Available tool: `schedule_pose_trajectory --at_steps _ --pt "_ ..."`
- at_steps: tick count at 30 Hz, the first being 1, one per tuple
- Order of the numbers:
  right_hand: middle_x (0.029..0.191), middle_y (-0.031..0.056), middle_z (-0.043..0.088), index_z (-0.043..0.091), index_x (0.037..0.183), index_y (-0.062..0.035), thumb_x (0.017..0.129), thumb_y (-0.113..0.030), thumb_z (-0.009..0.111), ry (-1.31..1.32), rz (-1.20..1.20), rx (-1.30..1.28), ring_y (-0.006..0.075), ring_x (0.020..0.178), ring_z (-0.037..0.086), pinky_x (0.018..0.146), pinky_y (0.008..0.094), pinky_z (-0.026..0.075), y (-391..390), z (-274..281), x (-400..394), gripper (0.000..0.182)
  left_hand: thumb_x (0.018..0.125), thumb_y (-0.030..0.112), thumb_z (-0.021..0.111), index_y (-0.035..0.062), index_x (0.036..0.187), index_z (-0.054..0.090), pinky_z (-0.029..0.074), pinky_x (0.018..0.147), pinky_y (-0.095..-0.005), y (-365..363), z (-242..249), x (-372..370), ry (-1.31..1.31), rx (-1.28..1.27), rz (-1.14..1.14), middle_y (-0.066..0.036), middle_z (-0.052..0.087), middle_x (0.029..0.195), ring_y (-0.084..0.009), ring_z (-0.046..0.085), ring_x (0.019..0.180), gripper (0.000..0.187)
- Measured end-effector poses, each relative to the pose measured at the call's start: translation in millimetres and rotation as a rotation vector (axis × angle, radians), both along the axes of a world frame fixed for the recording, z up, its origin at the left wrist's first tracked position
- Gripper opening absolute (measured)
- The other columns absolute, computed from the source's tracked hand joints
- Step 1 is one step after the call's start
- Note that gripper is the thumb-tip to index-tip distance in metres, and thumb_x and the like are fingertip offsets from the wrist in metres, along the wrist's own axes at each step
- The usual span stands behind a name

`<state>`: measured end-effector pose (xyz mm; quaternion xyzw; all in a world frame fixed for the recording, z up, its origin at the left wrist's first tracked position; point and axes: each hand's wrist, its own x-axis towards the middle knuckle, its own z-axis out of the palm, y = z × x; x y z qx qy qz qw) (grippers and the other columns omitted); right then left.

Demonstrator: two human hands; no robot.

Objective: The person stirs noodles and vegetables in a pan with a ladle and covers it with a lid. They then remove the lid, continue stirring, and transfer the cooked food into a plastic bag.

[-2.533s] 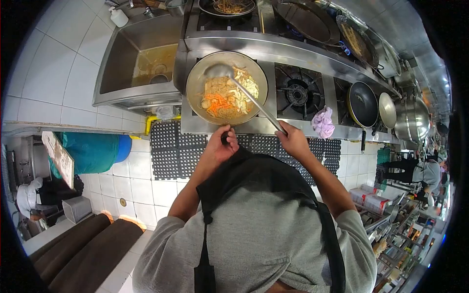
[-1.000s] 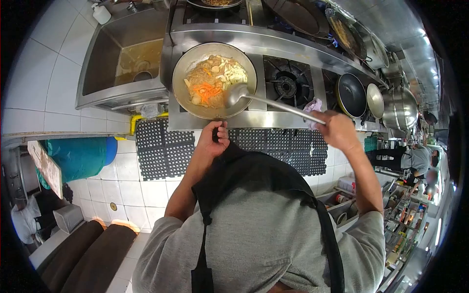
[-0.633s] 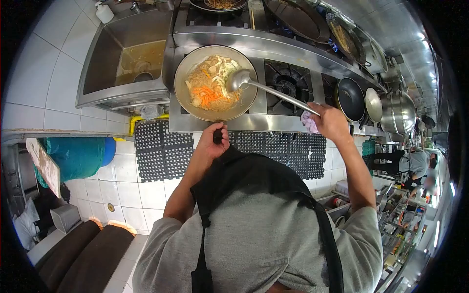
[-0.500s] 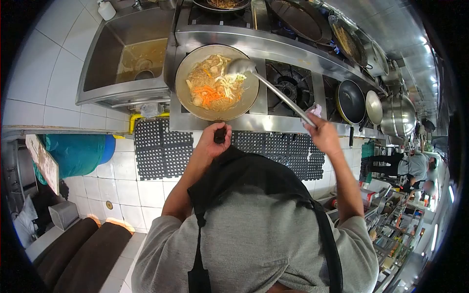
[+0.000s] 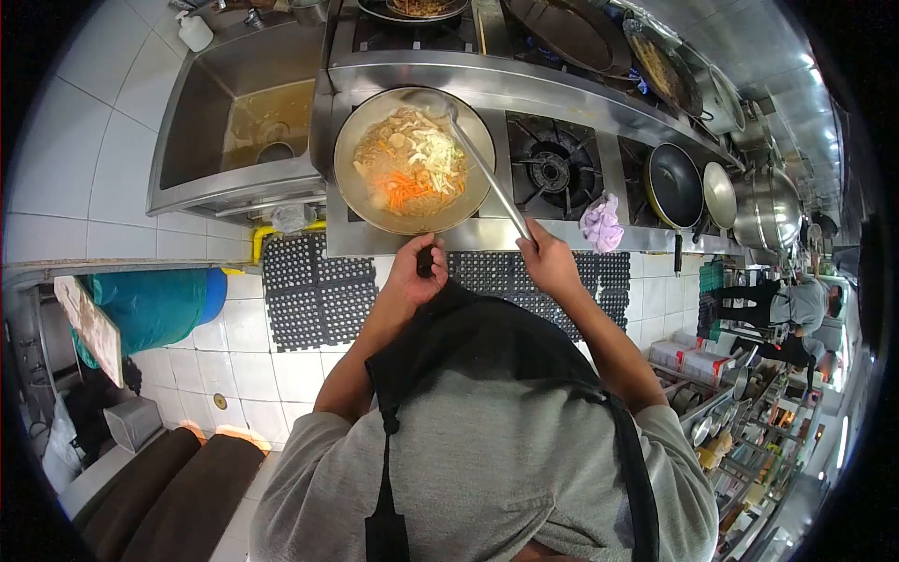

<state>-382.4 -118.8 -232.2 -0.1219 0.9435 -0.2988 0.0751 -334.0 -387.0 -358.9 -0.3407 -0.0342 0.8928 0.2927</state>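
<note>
A wide wok sits on the stove at centre, filled with thin noodles. Orange carrot strips and pale cabbage-like shreds lie over the noodles. My left hand is closed around the wok's dark handle at the near side. In my right hand is the shaft of a long metal ladle, which slants across the wok's right rim. The ladle's head rests inside at the far side, partly blurred against the wok wall.
To the left is a steel sink with brownish water. A burner and a crumpled pink cloth are on the right, then a black frying pan. More pans stand on the back row. Two people are at far right.
My right hand has moved left and slightly down, and the ladle's head has shifted from over the food to the wok's far side. The pink cloth is now uncovered.
</note>
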Motion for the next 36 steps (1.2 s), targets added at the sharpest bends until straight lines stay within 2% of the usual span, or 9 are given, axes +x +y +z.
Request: schedule_pose_trajectory --at_steps 4,6,8,10,15,19,22,29,36 --pt "0.096 0.0312 0.07 0.06 0.133 -0.0006 0.098 -0.024 0.066 -0.157 0.013 -0.041 0.0492 0.091 0.069 0.081 0.0534 0.054 -8.7 -30.3 -23.0 0.043 0.096 0.018 0.067 0.0046 0.102 0.065 0.051 0.056 -0.0248 4.8 22.9 -6.1 -0.033 -0.141 0.026 -0.002 0.067 0.084 -0.0129 0.065 0.07 0.015" --pt "0.095 0.031 0.07 0.058 0.135 -0.0007 0.096 -0.025 0.066 -0.195 0.093 -0.028 0.0478 0.093 0.069 0.082 0.0548 0.054 -7.0 -13.0 -14.6 0.046 0.095 0.015 0.067 0.0041 0.1 0.064 0.053 0.056 -0.0245 7.2 31.6 -9.1 -0.053 -0.23 0.024 -0.002 0.067 0.081 -0.0132 0.068 0.072 0.012" --pt "0.099 0.0293 0.071 0.058 0.137 -0.0025 0.096 -0.023 0.066 -0.06 0.212 0.174 0.0464 0.091 0.07 0.084 0.0542 0.055 -6.4 17.5 -8.5 0.047 0.096 0.014 0.067 0.004 0.101 0.064 0.052 0.056 -0.0245 3.1 15.3 -7.8 -0.038 -0.089 0.03 -0.001 0.066 0.079 -0.0122 0.066 0.07 0.012" --pt "0.101 0.0282 0.072 0.059 0.137 -0.0042 0.096 -0.023 0.066 0.014 0.233 0.161 0.0454 0.091 0.071 0.083 0.054 0.056 -7.1 14.6 -10.5 0.046 0.096 0.013 0.067 0.004 0.101 0.064 0.051 0.056 -0.0244 -1.8 0.3 -4.3 -0.026 0.043 0.027 0.001 0.065 0.077 -0.0112 0.064 0.067 0.011" --pt "0.096 0.0219 0.071 0.058 0.14 -0.01 0.095 -0.022 0.066 0.163 0.247 0.245 0.0413 0.086 0.071 0.076 0.0518 0.058 -21.1 -9.5 -23.5 0.047 0.097 0.041 0.072 0.0055 0.103 0.063 0.043 0.052 -0.0233 -5.8 4.2 -7.5 0.008 0.178 -0.035 0.008 0.053 0.066 -0.0065 0.05 0.054 0.037" --pt "0.098 0.0209 0.07 0.054 0.141 -0.0113 0.094 -0.021 0.066 0.074 0.273 0.323 0.0422 0.085 0.07 0.076 0.052 0.057 7.2 -15.1 -13.6 0.049 0.094 0.051 0.074 0.0066 0.1 0.062 0.038 0.049 -0.023 -7.8 17.3 -9.8 0.011 0.106 -0.079 0.009 0.051 0.064 -0.0058 0.048 0.051 0.046" --pt "0.101 0.0217 0.069 0.051 0.139 -0.0113 0.093 -0.02 0.064 -0.005 0.289 0.358 0.044 0.088 0.07 0.078 0.0538 0.057 24.8 -31.4 -5.4 0.048 0.094 0.051 0.073 0.0075 0.099 0.061 0.035 0.048 -0.0232 -9.3 12.8 -11.7 -0.001 0.133 -0.117 0.009 0.049 0.062 -0.0059 0.047 0.05 0.046" --pt "0.097 0.0287 0.07 0.059 0.108 -0.0036 0.09 -0.021 0.061 -0.156 0.123 0.264 0.0474 0.091 0.069 0.084 0.0583 0.053 17.1 -71.4 1.6 0.025 0.1 0.046 0.068 0.0122 0.092 0.059 0.03 0.045 -0.0242 -15.4 -3.6 -16.5 0.054 0.166 -0.252 0.01 0.048 0.06 -0.005 0.044 0.047 0.036" --pt "0.096 0.0264 0.072 0.061 0.109 -0.0035 0.091 -0.027 0.065 -0.332 0.016 0.255 0.0467 0.092 0.07 0.085 0.0576 0.054 6.1 -89.2 20.0 0.03 0.101 0.056 0.059 0.0144 0.084 0.058 0.027 0.042 -0.0255 -19.5 -2.8 -7.3 0.087 0.107 -0.267 0.009 0.045 0.058 -0.0067 0.042 0.044 0.045"
